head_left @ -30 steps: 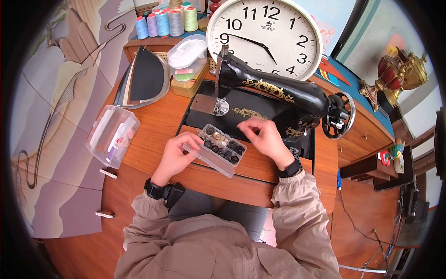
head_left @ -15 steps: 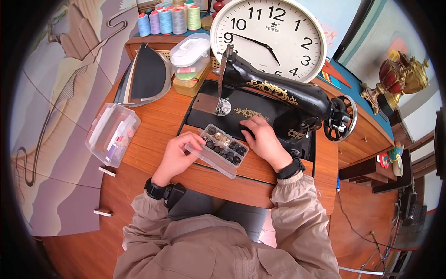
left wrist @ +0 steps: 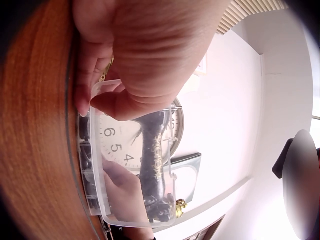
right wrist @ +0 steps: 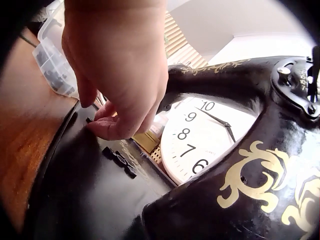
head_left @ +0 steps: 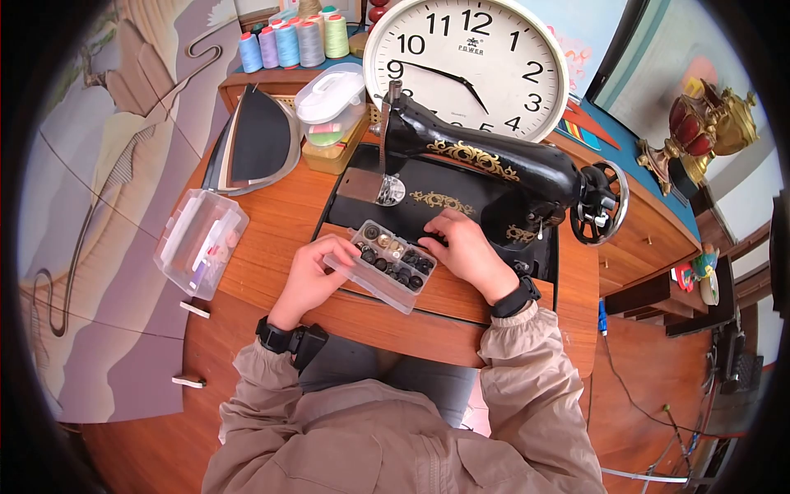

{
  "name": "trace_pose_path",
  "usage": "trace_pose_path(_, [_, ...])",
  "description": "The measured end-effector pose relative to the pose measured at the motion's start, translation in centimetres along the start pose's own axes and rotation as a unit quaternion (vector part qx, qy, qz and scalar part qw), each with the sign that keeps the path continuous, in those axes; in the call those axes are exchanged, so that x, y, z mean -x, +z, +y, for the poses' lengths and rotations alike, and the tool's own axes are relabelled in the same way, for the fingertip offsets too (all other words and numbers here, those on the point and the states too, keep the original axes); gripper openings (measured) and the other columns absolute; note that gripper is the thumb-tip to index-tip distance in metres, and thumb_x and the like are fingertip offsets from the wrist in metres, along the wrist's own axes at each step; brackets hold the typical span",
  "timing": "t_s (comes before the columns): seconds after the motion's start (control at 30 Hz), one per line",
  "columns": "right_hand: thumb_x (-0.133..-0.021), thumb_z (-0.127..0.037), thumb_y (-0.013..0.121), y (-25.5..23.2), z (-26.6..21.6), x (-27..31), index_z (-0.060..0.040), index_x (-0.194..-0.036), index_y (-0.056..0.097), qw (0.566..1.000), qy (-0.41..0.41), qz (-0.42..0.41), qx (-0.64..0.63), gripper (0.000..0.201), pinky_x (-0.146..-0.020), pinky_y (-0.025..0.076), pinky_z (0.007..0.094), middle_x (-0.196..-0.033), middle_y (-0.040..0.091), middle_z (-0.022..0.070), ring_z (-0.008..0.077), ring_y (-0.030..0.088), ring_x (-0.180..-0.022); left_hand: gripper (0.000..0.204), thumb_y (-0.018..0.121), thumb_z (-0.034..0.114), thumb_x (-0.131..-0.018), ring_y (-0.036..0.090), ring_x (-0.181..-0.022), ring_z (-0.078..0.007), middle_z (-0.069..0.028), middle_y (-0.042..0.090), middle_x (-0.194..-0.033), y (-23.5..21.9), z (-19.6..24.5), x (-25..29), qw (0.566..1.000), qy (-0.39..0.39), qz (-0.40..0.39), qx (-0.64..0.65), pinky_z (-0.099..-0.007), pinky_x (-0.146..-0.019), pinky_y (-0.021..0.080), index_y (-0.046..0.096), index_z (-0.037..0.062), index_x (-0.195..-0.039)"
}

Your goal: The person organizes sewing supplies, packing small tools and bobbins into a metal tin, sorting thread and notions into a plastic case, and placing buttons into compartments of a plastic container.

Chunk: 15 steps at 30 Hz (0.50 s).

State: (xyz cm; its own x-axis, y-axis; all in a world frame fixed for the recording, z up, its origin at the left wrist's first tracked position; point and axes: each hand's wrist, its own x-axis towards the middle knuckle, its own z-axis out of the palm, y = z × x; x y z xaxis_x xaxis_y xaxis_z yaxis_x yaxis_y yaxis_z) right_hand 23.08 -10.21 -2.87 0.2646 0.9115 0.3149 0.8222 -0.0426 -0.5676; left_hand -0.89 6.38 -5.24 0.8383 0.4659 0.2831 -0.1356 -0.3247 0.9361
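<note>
A clear plastic box of buttons (head_left: 397, 265) lies with its lid raised toward the person at the front edge of the sewing machine (head_left: 485, 156). The left hand (head_left: 323, 267) grips the box's left end, its thumb (left wrist: 112, 105) lapping over the clear lid (left wrist: 162, 200). The right hand (head_left: 465, 253) is low over the machine's black bed (right wrist: 85, 175), fingers bent down. A small dark button (right wrist: 90, 120) shows at its pinched fingertips. Several black buttons (right wrist: 120, 162) lie in a row on the bed beside them.
Left on the table is an open clear case (head_left: 200, 243) with small items. Behind are dark fabric pieces (head_left: 263, 140), a lidded container (head_left: 332, 95), thread spools (head_left: 288, 43) and a large clock (head_left: 469, 49). The machine's handwheel (head_left: 603, 203) stands at the right.
The right hand has come down from above the machine bed onto its surface, fingertips now near the box's right side. The left hand keeps its grip on the box.
</note>
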Motion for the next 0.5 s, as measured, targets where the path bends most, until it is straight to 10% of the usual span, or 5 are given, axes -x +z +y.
trace_pose_path(0.33, [-0.078, -0.002, 0.073, -0.25, -0.43, 0.01, 0.0023, -0.087, 0.069, 0.999, 0.019, -0.032, -0.015, 0.011, -0.076, 0.054, 0.0453, -0.086, 0.064, 0.018, 0.0397, 0.065, -0.083, 0.013, 0.067, -0.009, -0.082, 0.064, -0.098, -0.0157, -0.0071, 0.069, -0.104, 0.03, -0.09, 0.06, 1.0, -0.011, 0.003, 0.019, -0.0289, -0.086, 0.051, 0.061, 0.0024, -0.081])
trace_pose_path(0.5, [-0.081, 0.003, 0.07, -0.48, 0.07, -0.02, 0.0044, -0.091, 0.071, 1.0, 0.0, -0.004, -0.008, 0.01, -0.067, 0.057, 0.0309, -0.082, 0.069, 0.0145, 0.0233, 0.071, -0.072, 0.011, 0.067, -0.008, -0.081, 0.064, -0.1, -0.0166, -0.0089, 0.069, -0.105, 0.01, -0.21, 0.05, 0.999, -0.018, 0.003, 0.032, -0.0297, -0.087, 0.051, 0.063, 0.0025, -0.081])
